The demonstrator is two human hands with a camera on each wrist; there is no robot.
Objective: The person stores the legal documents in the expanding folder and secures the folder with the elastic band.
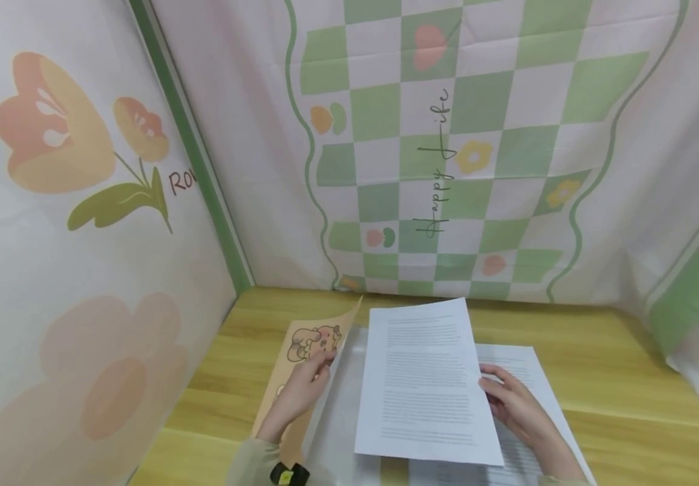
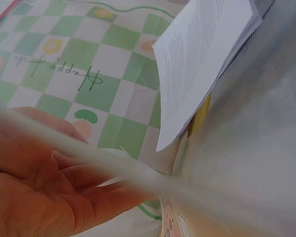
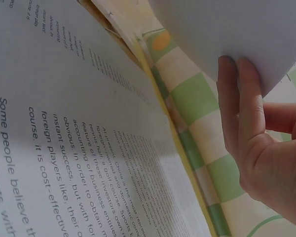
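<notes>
My left hand [image 1: 303, 388] grips the raised edge of a tan folder cover [image 1: 285, 374] printed with cartoon animals. The cover stands tilted up, and its blurred pale edge crosses the hand in the left wrist view. Inside the folder a whitish translucent sheet [image 1: 340, 422] shows. With thumb and fingers, my right hand [image 1: 519, 412] pinches the right edge of printed papers [image 1: 425, 378], held tilted above the table. Their layered edges show in the left wrist view [image 2: 207, 64]. Under that hand lies another printed paper [image 3: 89, 148], partly covered by the raised ones.
A wood-grain table [image 1: 616, 378] carries everything. Behind it hangs a white cloth [image 1: 422, 202] with green checks and flowers, and a second flowered cloth [image 1: 82, 270] closes off the left side. A black band [image 1: 290, 474] circles the left wrist.
</notes>
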